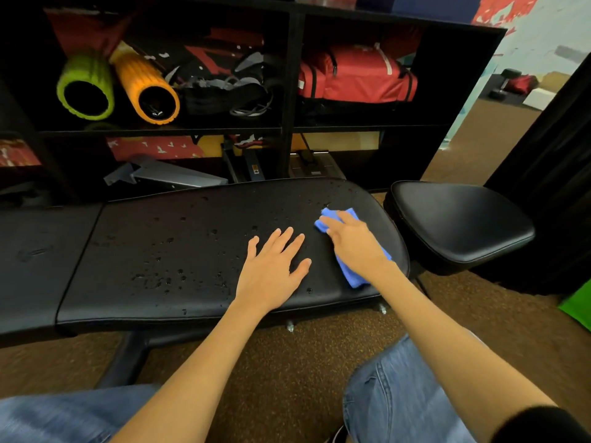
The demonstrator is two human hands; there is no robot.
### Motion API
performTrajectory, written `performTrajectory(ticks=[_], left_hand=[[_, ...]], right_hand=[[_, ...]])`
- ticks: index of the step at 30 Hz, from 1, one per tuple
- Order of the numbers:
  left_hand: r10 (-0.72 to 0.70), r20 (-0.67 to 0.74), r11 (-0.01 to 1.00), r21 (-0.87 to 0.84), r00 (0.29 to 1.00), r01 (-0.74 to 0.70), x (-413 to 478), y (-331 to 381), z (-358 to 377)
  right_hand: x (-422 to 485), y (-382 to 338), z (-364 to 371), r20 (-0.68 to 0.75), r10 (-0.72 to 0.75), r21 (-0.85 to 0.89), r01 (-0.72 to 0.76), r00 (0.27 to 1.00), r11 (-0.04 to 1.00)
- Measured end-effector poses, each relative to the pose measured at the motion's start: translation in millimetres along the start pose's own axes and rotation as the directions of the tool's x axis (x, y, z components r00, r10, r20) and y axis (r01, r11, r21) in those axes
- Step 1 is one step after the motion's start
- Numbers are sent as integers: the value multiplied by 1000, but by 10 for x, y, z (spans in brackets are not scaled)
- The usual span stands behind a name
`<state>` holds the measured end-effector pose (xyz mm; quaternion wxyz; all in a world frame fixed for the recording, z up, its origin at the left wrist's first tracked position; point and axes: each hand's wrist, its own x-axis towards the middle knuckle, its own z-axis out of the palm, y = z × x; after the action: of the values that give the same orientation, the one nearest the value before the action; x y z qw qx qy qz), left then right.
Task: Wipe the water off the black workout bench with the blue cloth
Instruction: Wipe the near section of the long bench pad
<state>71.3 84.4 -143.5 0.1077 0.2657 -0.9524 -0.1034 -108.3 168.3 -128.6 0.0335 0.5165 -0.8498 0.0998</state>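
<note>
**View from the head camera, wiping in progress.** The black workout bench point(112, 282) runs left to right across the middle of the scene, its long back pad nearest me. The blue cloth point(355, 278) lies on the right end of that pad, close to the near edge. The right hand point(355, 247) lies on top of it, fingers extended along the cloth and pressing it to the vinyl. I cannot see the thumb, so I cannot tell whether it tucks under the fabric. The left hand point(271, 270) rests flat on the pad just left of the cloth, its fingers point(284, 238) spread wide and holding nothing. I read it as a brace.

Water droplets point(166, 276) are scattered over the pad's centre and left, with a few more toward the far right edge point(339, 187). The separate seat pad point(457, 225) at the right looks dry. Behind the bench stands a black shelf unit point(287, 91) holding 2 foam rollers, 1 green point(84, 87) and 1 orange point(147, 91).

**Step in hand:** I judge the wipe barely begun, since most of the pad is wet. **Next move:** sweep the cloth leftward with firm, even pressure. The left hand sits in that path and should lift or shift first. Overlapping passes from far edge to near would keep drops from being missed.
</note>
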Motion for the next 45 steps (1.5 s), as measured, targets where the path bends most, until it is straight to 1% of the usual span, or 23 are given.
performTrajectory(ticks=[3,5,7,10,13,16,17,19,21,23,26,27,28,30,31,33,34,36,38,40,41,43,45], left_hand=[[5,-6,1000,3,1000,-5,-7,5,5],[5,-6,1000,-3,1000,-5,-2,9,-1],[3,-3,1000,-4,1000,-3,7,10,-9],[6,-5,1000,2,1000,-6,-3,3,-11],[6,-1,1000,9,1000,-6,-14,-1,-13],[4,3,1000,4,1000,-4,-22,9,-15],[5,0,1000,2,1000,-5,-21,11,-18],[1,-1,1000,1,1000,-1,-24,12,-23],[-1,3,1000,-4,1000,1,-30,24,-32],[4,18,1000,-10,1000,-3,-36,35,-35],[-53,66,989,-131,996,61,-9,56,-76],[-103,56,968,-222,993,113,17,96,-123],[-159,22,935,-317,987,158,43,172,-188],[-210,-56,875,-457,976,162,107,458,-340],[-189,-56,866,-479,980,140,157,645,-398],[-156,24,875,-461,987,149,298,1010,-404],[-179,90,873,-444,980,200,405,1167,-344],[-250,227,864,-385,941,323,610,1395,-196],[-301,270,893,-258,915,370,756,1521,-56],[-281,199,930,-184,939,318,855,1544,55],[-228,144,946,-201,963,254,909,1508,96],[-72,78,928,-361,994,95,1039,1370,145],[64,62,880,-474,996,-27,1122,1223,134]], right_hand=[[-343,-89,-17,-49,-202,73,205,978,976],[-491,1,-46,-16,-237,128,237,971,963],[-492,178,-111,42,-209,154,201,977,968],[-316,446,-182,47,-75,182,65,996,981],[-62,490,-196,89,55,90,-63,995,994],[109,270,-161,86,180,38,-183,980,982],[117,169,-140,66,191,25,-193,979,981],[59,-16,-74,42,135,12,-135,990,991],[-69,-127,-19,51,39,104,-44,998,994],[-193,-147,-37,76,4,259,-23,997,966],[-274,-107,-186,102,53,488,-96,993,868],[-260,-90,-258,106,96,586,-140,990,798],[-230,-67,-327,103,149,698,-178,983,694],[-177,21,-422,47,294,860,-188,955,474],[-170,85,-453,-13,387,878,-175,922,446],[-198,223,-491,-151,514,825,-178,844,536],[-196,313,-486,-200,543,783,-200,816,588],[-153,469,-434,-223,564,719,-256,795,646],[-50,572,-364,-223,562,678,-288,796,677],[38,683,-291,-199,546,646,-310,814,698],[82,745,-267,-176,541,639,-322,823,698],[162,848,-226,-128,532,623,-349,837,700],[230,902,-168,-99,520,593,-369,849,716]])
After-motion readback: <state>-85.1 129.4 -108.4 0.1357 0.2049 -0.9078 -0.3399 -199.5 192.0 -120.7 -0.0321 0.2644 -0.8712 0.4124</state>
